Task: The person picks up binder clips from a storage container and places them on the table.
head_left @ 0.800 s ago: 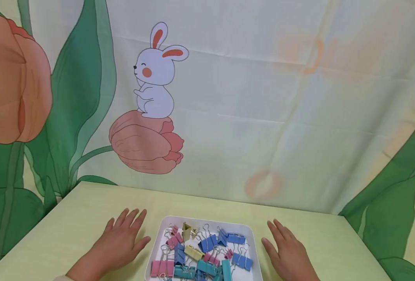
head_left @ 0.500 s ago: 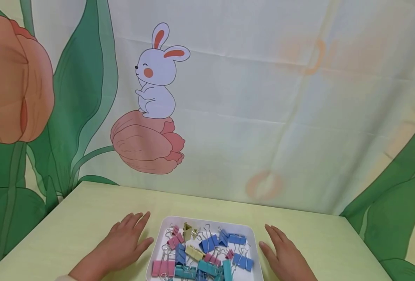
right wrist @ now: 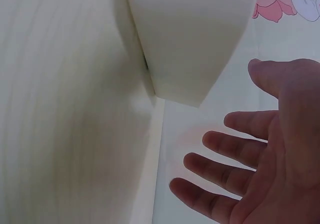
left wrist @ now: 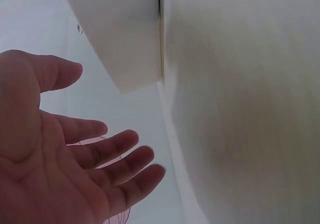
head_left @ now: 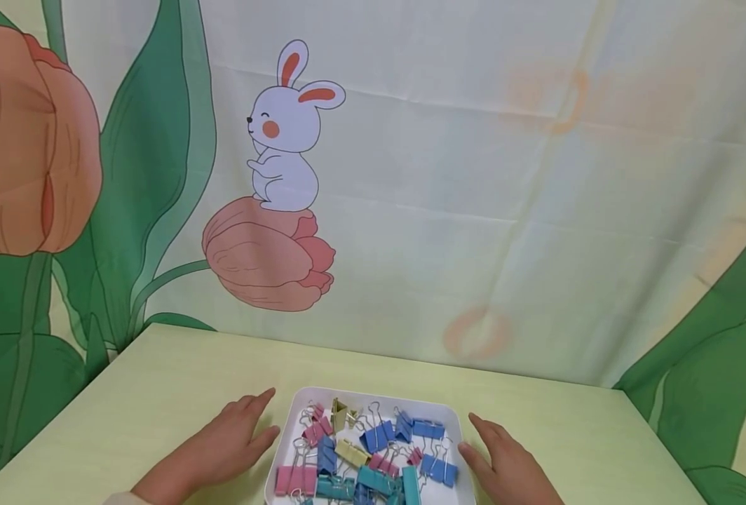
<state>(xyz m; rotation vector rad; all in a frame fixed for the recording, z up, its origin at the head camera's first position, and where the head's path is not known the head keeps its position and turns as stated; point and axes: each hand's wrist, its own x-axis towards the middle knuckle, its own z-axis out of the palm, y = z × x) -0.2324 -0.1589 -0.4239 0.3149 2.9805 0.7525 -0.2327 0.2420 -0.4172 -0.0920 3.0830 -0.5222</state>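
A white tray lies on the table and holds several binder clips in pink, gold, blue and teal, among them a pink clip, a yellow clip and a blue clip. My left hand is just left of the tray, fingers extended and thumb apart; nothing is in it. To the tray's right my right hand is held the same way, its thumb close to the side wall. Both wrist views show loosely spread fingers facing the tray's outer wall. Whether the right thumb touches it I cannot tell.
The pale yellow table reaches back to a hanging cloth printed with tulips and a white rabbit. The tray's near side is cut off by the bottom of the head view.
Both hands have moved inward, the left one to the right and the right one to the left, closer to the tray's sides. The clips keep their arrangement.
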